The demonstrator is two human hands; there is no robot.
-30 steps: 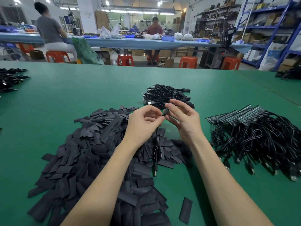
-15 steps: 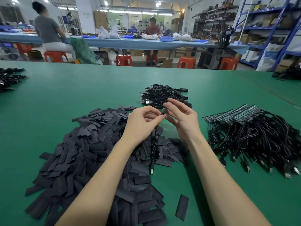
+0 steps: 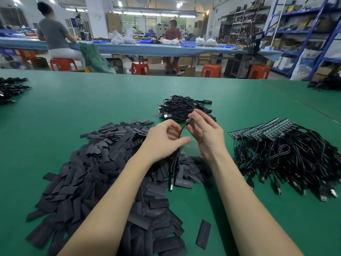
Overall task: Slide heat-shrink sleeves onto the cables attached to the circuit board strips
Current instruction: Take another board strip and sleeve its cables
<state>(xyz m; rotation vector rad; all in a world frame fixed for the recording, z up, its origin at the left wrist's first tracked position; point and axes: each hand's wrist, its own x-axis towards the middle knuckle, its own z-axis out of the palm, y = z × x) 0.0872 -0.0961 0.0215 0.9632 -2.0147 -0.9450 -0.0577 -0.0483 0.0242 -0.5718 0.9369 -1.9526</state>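
- Bare green surface [image 3: 77, 111] open toward the far edge, left of the centre cable pile [image 3: 184, 109].
- Behind: workshop benches, orange stools, blue shelving.
- Left to right: sleeve heap [image 3: 96, 172], left hand [image 3: 162, 143] pinching held cable [image 3: 175, 159], right hand [image 3: 204, 133] pinching its strip end; board-strip bundle [image 3: 287, 150] well right.

Green table [image 3: 77, 111], centre of frame: my left hand [image 3: 162, 140] and right hand [image 3: 206, 133], raised together, each pinching one black cable [image 3: 175, 159]; its plug end hangs onto the sleeve pile. Lower left: heap of flat black heat-shrink sleeves [image 3: 88, 172]; one stray sleeve [image 3: 203, 234] lies apart at lower centre. Right: cabled circuit board strips [image 3: 258, 129], bundled. Upper centre, beyond my hands: small pile of cables [image 3: 180, 107].
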